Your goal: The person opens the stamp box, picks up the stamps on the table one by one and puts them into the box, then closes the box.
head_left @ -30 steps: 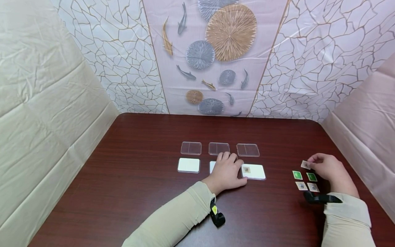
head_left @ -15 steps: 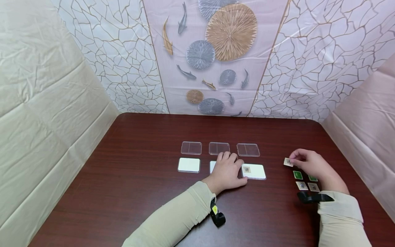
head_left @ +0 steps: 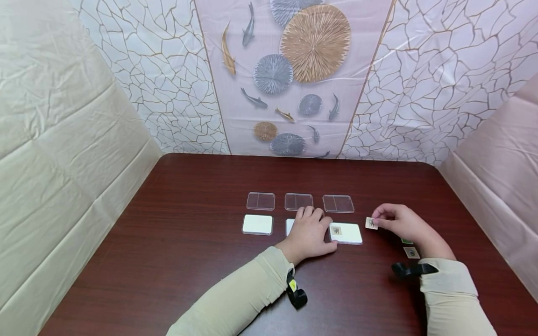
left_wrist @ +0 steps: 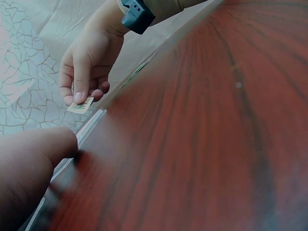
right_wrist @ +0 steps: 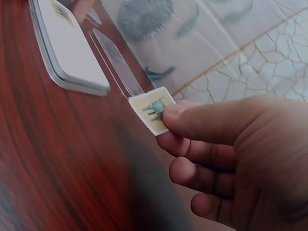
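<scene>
My right hand (head_left: pixel 399 225) pinches a small cream postage stamp (head_left: pixel 371 223) between thumb and forefinger. Close up in the right wrist view, the stamp (right_wrist: pixel 151 110) has perforated edges and a green vessel-like picture. It is held to the right of a clear case with a white insert (head_left: pixel 352 234). On the left half of that insert lies a similar stamp (head_left: pixel 336 231). My left hand (head_left: pixel 306 235) rests with spread fingers over the middle case (head_left: pixel 288 226), mostly hiding it. Its thumb and forefinger touch the left corners of the right case.
A third white-filled case (head_left: pixel 257 225) lies at the left. Behind the row lie three clear lids (head_left: pixel 260 201). A green stamp (head_left: pixel 407 241) and a pale stamp (head_left: pixel 412 252) show beside my right forearm, which covers others. Patterned curtains (head_left: pixel 277 116) border the table's far edge.
My right hand has lifted the cream stamp from the group at the right and carried it left, close to the right case. My left hand has stayed put.
</scene>
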Demonstrator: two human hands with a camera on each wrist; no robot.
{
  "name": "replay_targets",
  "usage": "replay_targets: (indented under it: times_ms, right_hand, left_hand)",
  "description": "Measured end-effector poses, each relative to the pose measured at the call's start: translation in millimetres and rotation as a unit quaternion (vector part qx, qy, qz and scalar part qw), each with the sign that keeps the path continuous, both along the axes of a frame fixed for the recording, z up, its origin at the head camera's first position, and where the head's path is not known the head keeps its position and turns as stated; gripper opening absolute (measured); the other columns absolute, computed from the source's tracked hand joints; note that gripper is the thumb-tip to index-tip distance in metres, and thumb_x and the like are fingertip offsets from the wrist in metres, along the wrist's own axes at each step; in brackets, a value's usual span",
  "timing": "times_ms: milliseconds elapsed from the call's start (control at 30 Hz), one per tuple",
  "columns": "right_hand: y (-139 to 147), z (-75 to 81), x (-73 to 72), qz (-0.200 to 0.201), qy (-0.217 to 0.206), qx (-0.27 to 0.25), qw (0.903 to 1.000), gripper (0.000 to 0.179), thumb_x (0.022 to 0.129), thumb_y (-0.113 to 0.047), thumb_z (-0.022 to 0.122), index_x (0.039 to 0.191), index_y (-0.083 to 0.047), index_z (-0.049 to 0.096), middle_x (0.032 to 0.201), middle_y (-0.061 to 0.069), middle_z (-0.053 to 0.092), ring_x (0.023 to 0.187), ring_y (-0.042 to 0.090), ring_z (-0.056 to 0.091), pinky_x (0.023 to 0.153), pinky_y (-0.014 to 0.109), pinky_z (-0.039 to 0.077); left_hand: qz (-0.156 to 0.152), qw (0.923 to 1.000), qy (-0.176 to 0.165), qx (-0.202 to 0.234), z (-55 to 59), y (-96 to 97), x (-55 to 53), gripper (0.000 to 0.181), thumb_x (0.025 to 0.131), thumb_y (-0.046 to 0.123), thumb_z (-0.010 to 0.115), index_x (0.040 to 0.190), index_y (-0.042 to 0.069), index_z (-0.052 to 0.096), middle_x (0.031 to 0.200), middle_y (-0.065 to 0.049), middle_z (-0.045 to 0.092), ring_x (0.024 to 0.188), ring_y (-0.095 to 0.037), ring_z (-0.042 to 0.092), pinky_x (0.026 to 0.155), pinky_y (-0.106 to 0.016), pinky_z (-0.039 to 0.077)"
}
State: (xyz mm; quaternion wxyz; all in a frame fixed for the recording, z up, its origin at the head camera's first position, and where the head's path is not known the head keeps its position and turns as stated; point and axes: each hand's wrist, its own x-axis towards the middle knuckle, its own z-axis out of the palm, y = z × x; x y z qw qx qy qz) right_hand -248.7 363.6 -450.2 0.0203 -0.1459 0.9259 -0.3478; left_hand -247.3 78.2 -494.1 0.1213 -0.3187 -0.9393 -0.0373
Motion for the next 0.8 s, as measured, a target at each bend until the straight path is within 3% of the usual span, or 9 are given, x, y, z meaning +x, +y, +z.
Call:
replay_targets:
  times_ms: [400, 800]
  right_hand:
    - [-27, -1.4, -2.0, 0.037, -0.028, -0.017, 0.9988, 0.007, 0.090, -0.008, 0.073, 0.091, -0.003, 0.069, 0.076, 0.001, 0.063, 0.070, 0.009, 0.055, 0.064, 0.025, 0.046]
    - [-51, 1.9, -1.0, 0.019, -0.006, 0.073, 0.9971, 0.011, 0.086, -0.013, 0.077, 0.083, -0.012, 0.066, 0.074, -0.004, 0.063, 0.068, 0.013, 0.054, 0.063, 0.029, 0.044]
  left_hand:
    - [0.002, 1.0000, -0.001, 0.001, -1.4, 1.0, -0.8, 0.055, 0.083, 0.067, 0.059, 0.121, 0.028, 0.066, 0.114, 0.005, 0.055, 0.111, -0.019, 0.045, 0.103, -0.043, 0.033]
    - [0.004, 1.0000, -0.007, -0.004, -0.1, 1.3, -0.6, 0.056, 0.084, 0.067, 0.058, 0.123, 0.028, 0.066, 0.116, 0.005, 0.055, 0.111, -0.018, 0.045, 0.103, -0.042, 0.033]
